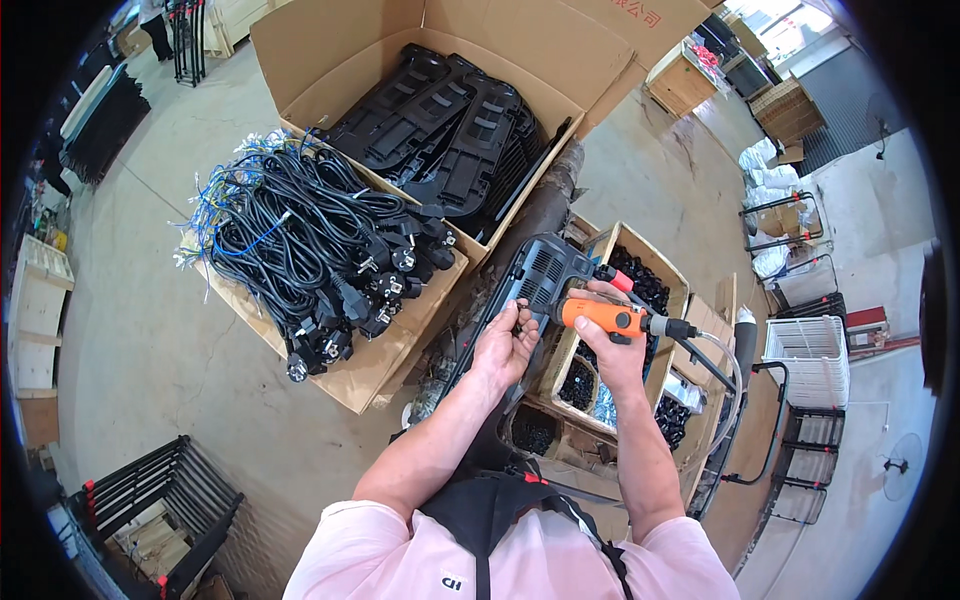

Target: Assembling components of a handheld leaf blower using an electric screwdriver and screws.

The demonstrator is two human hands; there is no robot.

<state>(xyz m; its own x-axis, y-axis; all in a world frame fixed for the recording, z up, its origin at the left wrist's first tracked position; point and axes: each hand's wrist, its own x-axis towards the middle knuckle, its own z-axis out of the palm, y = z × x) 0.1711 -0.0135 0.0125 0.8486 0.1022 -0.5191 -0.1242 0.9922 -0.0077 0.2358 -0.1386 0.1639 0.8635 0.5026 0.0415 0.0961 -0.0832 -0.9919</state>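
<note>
My right hand (602, 340) is wrapped round an orange air screwdriver (590, 314), with a clear hose (737, 392) running from its grey end. Its working tip points left toward my left hand (507, 345). That hand is closed, palm up, with small dark pieces (518, 318) between thumb and fingers; they look like screws, but are too small to be sure. Just beyond both hands lies a dark grey plastic machine housing (540, 275) with vent slots and a red part at its right end.
Left stands a cardboard stack (375, 375) bearing black power cords (290, 225) with plugs. Behind it, an open carton (300, 75) holds black plastic panels (440, 120). At right, a wooden compartment box (560, 345) holds small black parts. Black metal frames (150, 500) stand lower left.
</note>
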